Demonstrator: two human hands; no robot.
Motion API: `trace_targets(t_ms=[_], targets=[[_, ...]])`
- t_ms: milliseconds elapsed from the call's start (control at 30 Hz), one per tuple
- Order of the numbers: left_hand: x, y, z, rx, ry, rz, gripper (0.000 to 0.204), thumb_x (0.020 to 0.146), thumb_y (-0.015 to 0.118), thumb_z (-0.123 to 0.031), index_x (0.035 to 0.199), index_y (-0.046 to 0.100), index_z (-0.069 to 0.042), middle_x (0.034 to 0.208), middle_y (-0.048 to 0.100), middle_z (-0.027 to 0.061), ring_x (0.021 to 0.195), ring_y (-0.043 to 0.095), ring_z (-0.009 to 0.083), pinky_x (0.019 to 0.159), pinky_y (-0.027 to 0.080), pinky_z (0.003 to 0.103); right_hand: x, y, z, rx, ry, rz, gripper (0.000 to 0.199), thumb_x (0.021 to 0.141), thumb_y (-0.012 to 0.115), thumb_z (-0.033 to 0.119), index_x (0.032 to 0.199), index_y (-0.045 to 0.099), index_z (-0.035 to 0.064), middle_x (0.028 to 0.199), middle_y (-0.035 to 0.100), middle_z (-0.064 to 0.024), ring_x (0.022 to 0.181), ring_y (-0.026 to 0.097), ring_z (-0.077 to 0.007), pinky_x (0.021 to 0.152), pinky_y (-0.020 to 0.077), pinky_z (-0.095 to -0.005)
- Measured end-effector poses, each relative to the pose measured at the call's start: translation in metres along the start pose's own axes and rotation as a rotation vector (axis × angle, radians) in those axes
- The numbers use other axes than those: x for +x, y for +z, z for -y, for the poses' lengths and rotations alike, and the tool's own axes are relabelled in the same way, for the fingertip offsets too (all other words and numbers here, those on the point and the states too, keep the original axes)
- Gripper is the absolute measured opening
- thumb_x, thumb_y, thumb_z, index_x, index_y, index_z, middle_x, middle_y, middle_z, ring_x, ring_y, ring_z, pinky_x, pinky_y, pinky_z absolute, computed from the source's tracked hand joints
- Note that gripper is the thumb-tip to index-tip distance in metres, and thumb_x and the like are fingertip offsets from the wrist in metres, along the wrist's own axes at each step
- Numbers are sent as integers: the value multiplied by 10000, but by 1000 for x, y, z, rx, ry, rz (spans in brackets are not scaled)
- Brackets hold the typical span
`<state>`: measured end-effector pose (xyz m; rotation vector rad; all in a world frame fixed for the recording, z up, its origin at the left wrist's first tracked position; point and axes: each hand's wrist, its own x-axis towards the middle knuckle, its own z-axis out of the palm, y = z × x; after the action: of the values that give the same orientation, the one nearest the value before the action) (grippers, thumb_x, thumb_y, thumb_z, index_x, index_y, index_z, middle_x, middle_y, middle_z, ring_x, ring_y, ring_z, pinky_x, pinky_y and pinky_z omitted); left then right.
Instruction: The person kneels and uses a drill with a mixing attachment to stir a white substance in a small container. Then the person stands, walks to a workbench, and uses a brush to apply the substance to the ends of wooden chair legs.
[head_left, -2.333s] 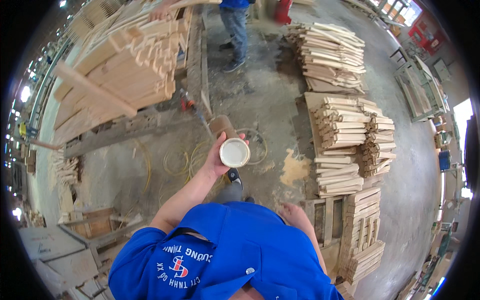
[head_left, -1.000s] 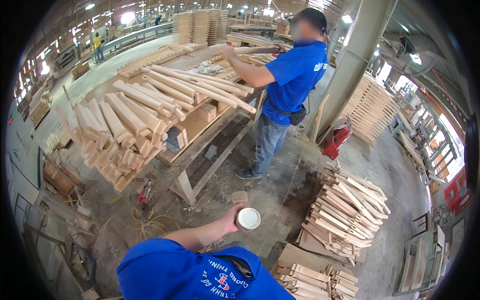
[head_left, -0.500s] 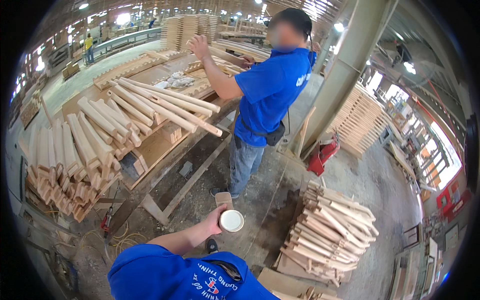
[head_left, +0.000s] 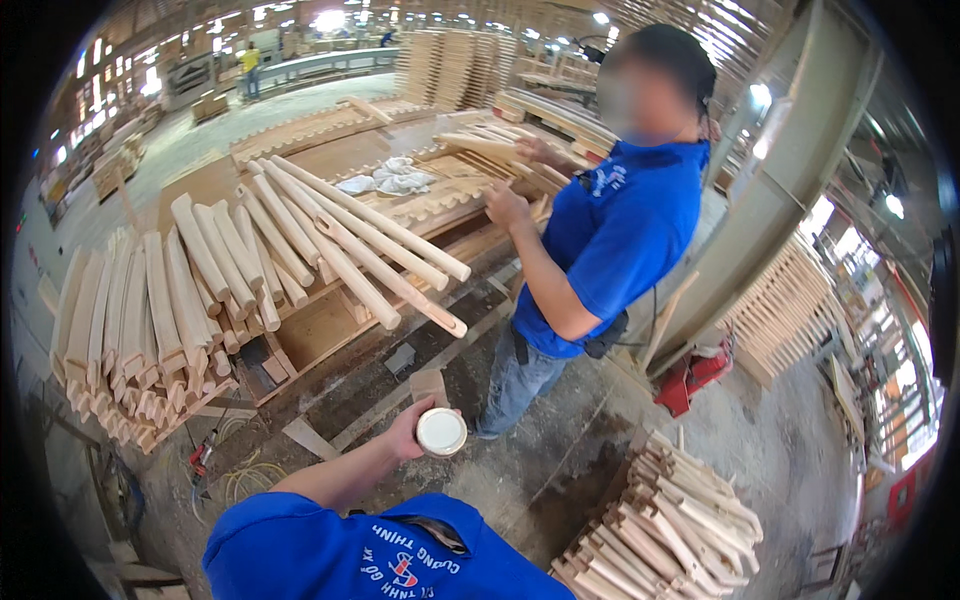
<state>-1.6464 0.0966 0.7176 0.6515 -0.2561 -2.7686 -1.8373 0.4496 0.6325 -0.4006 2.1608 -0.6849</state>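
My left hand (head_left: 407,430) is closed around a small round white tub (head_left: 442,432), seen from above near the lower middle. Whether its pale top is a lid or the contents, I cannot tell. A flat tan piece (head_left: 428,385) sticks up beyond the fingers, just behind the tub; its kind is unclear, and so is whether the same hand grips it. My left forearm (head_left: 345,475) reaches forward from the blue sleeve. My right hand is out of view.
A bench at the left carries stacked wooden legs (head_left: 130,310), some overhanging its edge (head_left: 440,318), and a white cloth (head_left: 400,178). A co-worker in blue (head_left: 625,230) stands beside it. More wooden pieces (head_left: 670,530) are piled at lower right, near a steel column (head_left: 790,190). Cables (head_left: 250,480) lie on the floor.
My view has shifted, and the bench and co-worker appear closer. The co-worker has lowered a raised hand and turned more toward me. My left hand still holds the tub.
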Motion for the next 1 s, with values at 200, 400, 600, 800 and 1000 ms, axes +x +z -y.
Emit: trace_targets(t_ms=[200,400,600,800,1000], targets=[[-4,-25,-14,-68,265,-265,413,928,399,-375,1077,582,-37,1035,636,117,969,607,293,900,465,447,98,-39,48,-123,-84,130,184,836,412,310,816,481,140,734,424,-70,616,386,-244,509,297,-362],[-6,2,1,-211,552,-352,414,922,375,-377,1090,578,-58,1091,612,122,1023,575,310,901,454,473,200,-114,50,-199,-35,171,179,834,405,308,797,470,145,710,408,-60,586,370,-234,482,284,-356],[12,28,27,-291,837,-384,326,896,418,-312,1014,598,-67,1019,635,112,956,607,288,865,485,456,316,-202,15,14,207,234,176,833,397,307,779,458,151,687,392,-50,557,354,-225,455,271,-351],[-27,29,87,-420,1144,-457,319,892,411,-301,996,601,-68,996,642,101,942,613,275,862,486,433,440,-165,104,352,362,770,175,832,390,306,761,447,156,663,376,-40,527,338,-215,428,258,-346],[-13,26,112,-478,1166,-460,324,887,402,-277,1022,601,-60,1023,639,94,978,602,258,881,476,427,421,-107,147,-61,-432,863,194,820,548,271,803,580,81,663,533,-35,555,523,-169,500,432,-350]])
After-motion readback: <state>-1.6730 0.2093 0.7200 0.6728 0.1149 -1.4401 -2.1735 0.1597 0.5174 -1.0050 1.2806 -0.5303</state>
